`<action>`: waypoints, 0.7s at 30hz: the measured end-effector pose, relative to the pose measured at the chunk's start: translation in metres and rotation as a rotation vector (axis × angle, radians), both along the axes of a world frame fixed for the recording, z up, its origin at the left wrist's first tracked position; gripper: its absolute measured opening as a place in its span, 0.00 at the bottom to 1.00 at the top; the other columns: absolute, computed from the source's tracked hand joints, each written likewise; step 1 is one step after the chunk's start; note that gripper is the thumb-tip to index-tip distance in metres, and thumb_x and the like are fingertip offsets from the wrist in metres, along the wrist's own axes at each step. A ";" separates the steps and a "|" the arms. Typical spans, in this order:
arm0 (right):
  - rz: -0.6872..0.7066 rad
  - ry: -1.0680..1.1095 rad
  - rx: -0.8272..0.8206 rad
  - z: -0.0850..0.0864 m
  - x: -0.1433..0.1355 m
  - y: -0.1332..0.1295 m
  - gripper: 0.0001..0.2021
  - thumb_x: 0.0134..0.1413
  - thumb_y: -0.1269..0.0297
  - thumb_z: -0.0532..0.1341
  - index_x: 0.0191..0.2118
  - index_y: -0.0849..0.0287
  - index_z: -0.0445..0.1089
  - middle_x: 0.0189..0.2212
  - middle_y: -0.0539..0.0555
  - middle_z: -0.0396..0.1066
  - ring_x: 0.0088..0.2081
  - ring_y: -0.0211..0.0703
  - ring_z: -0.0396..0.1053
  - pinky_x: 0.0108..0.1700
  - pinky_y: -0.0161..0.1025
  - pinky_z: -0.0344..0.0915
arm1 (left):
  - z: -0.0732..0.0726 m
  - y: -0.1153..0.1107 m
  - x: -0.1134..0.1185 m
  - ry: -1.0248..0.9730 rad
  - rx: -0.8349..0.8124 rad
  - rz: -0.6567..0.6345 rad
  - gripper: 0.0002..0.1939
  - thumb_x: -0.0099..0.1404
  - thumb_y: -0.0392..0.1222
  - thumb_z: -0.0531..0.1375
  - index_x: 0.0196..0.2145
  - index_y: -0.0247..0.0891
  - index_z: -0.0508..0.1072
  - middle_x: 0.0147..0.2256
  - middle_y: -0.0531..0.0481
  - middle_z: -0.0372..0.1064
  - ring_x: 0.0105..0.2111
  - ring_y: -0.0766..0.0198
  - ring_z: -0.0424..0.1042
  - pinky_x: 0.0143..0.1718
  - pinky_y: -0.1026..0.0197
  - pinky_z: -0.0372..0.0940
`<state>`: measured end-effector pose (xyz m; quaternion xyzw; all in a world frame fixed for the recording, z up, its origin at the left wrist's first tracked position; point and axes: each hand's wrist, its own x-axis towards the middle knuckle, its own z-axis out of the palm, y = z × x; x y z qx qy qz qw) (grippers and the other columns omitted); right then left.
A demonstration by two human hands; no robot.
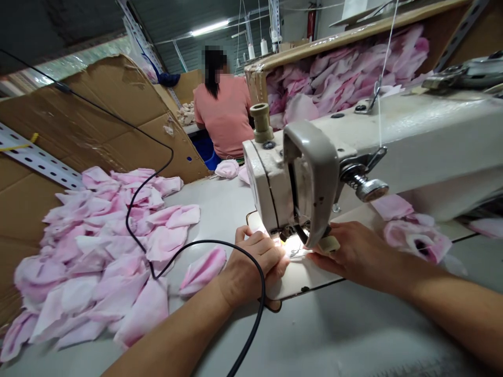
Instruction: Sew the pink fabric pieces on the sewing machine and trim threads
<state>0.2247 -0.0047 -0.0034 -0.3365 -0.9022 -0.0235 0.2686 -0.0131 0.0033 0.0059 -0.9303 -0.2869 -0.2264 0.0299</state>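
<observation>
A white sewing machine point(271, 188) stands before me, its lamp lighting the needle area. My left hand point(255, 259) rests on the machine bed point(291, 283) just left of the needle. Its fingers are curled together, and whatever they pinch is hidden. To the right of the needle is my right hand point(349, 251), its fingers close together and partly covered by the machine head. I cannot make out what they hold. A thin thread lies on the lit bed between both hands. Beside my left wrist lies a folded pink fabric piece point(204, 269).
A heap of pink and white fabric pieces point(113, 256) covers the table's left side. A black cable point(220, 242) loops over my left wrist. More pink pieces point(416, 233) lie behind my right arm. Cardboard panels point(98, 110) border the table; a person point(223, 112) sits beyond.
</observation>
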 end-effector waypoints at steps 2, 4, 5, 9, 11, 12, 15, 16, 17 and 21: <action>0.011 -0.020 0.028 0.002 -0.004 -0.002 0.12 0.64 0.71 0.54 0.29 0.58 0.69 0.22 0.50 0.68 0.24 0.39 0.64 0.26 0.37 0.50 | 0.001 -0.001 0.001 -0.012 -0.025 0.017 0.10 0.70 0.39 0.54 0.36 0.40 0.75 0.30 0.52 0.74 0.33 0.63 0.69 0.45 0.52 0.53; 0.011 -0.034 0.047 0.003 -0.007 -0.003 0.14 0.65 0.71 0.52 0.29 0.58 0.69 0.21 0.50 0.68 0.23 0.39 0.62 0.26 0.38 0.48 | 0.001 0.000 0.002 -0.039 -0.041 0.025 0.08 0.69 0.39 0.55 0.36 0.41 0.74 0.31 0.53 0.74 0.33 0.62 0.69 0.45 0.53 0.53; 0.008 -0.037 0.057 0.003 -0.008 -0.004 0.14 0.65 0.71 0.51 0.30 0.58 0.70 0.22 0.50 0.69 0.24 0.39 0.63 0.26 0.38 0.48 | 0.001 0.000 0.002 -0.053 -0.048 0.025 0.08 0.69 0.39 0.55 0.36 0.41 0.74 0.31 0.53 0.74 0.34 0.62 0.69 0.44 0.53 0.53; -0.002 -0.039 0.064 0.000 -0.007 -0.005 0.13 0.65 0.71 0.52 0.30 0.59 0.69 0.22 0.51 0.69 0.24 0.38 0.62 0.26 0.38 0.46 | -0.002 0.002 -0.001 -0.071 -0.056 0.005 0.05 0.69 0.38 0.56 0.37 0.41 0.73 0.36 0.53 0.74 0.37 0.62 0.70 0.46 0.53 0.53; -0.004 -0.040 0.045 -0.001 -0.007 -0.005 0.13 0.64 0.71 0.52 0.30 0.59 0.69 0.21 0.50 0.68 0.23 0.37 0.60 0.26 0.38 0.45 | -0.005 0.003 -0.003 -0.051 -0.035 -0.028 0.05 0.69 0.37 0.57 0.38 0.42 0.73 0.38 0.53 0.74 0.38 0.63 0.70 0.47 0.53 0.53; -0.005 -0.042 0.034 0.000 -0.007 -0.005 0.12 0.64 0.71 0.52 0.30 0.59 0.69 0.21 0.50 0.68 0.23 0.37 0.60 0.26 0.38 0.44 | -0.006 0.003 -0.005 -0.036 -0.017 -0.044 0.05 0.69 0.37 0.57 0.39 0.43 0.73 0.38 0.54 0.75 0.39 0.63 0.70 0.47 0.53 0.52; 0.003 -0.044 0.018 0.001 -0.008 -0.005 0.13 0.64 0.71 0.52 0.30 0.59 0.69 0.21 0.50 0.68 0.23 0.37 0.60 0.26 0.37 0.45 | -0.008 0.003 -0.007 0.044 0.012 -0.077 0.07 0.69 0.36 0.58 0.44 0.43 0.72 0.40 0.54 0.76 0.40 0.62 0.71 0.48 0.52 0.52; 0.007 -0.039 0.022 0.002 -0.008 -0.005 0.13 0.65 0.71 0.52 0.29 0.59 0.69 0.21 0.50 0.68 0.23 0.37 0.60 0.26 0.37 0.46 | -0.008 0.003 -0.008 0.066 0.013 -0.080 0.08 0.68 0.35 0.58 0.45 0.43 0.72 0.41 0.53 0.76 0.40 0.62 0.71 0.48 0.52 0.52; 0.009 -0.034 0.027 0.003 -0.008 -0.005 0.14 0.65 0.71 0.52 0.29 0.59 0.69 0.21 0.50 0.68 0.23 0.37 0.59 0.26 0.37 0.46 | -0.007 0.002 -0.008 0.083 0.005 -0.079 0.09 0.68 0.35 0.58 0.45 0.42 0.71 0.42 0.53 0.76 0.40 0.62 0.71 0.48 0.52 0.52; -0.005 -0.018 0.021 0.004 -0.007 -0.005 0.14 0.64 0.71 0.53 0.26 0.59 0.67 0.20 0.49 0.66 0.22 0.36 0.58 0.25 0.38 0.44 | -0.002 0.000 -0.010 0.159 -0.052 -0.094 0.15 0.65 0.37 0.60 0.50 0.41 0.69 0.46 0.50 0.75 0.44 0.59 0.71 0.46 0.54 0.56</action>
